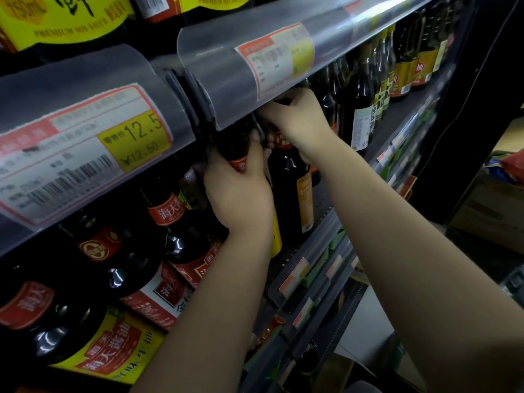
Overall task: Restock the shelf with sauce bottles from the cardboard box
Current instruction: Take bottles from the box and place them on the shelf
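My left hand [238, 191] grips the neck of a dark sauce bottle [234, 143] with a red label, just under the upper shelf's clear price strip [221, 78]. My right hand [297, 117] reaches in beside it and curls round the top of a second dark bottle [292, 194] with an orange side label; its fingertips are hidden behind the strip. Both bottles stand on the grey shelf [323, 205]. Several dark bottles with red and yellow labels [167, 222] fill the shelf to the left.
More tall bottles [365, 89] line the shelf further right. Lower shelf edges with price tags [306, 276] step down below. A cardboard box [493, 211] sits on the floor at the right. Large yellow-labelled bottles [65, 18] stand on the shelf above.
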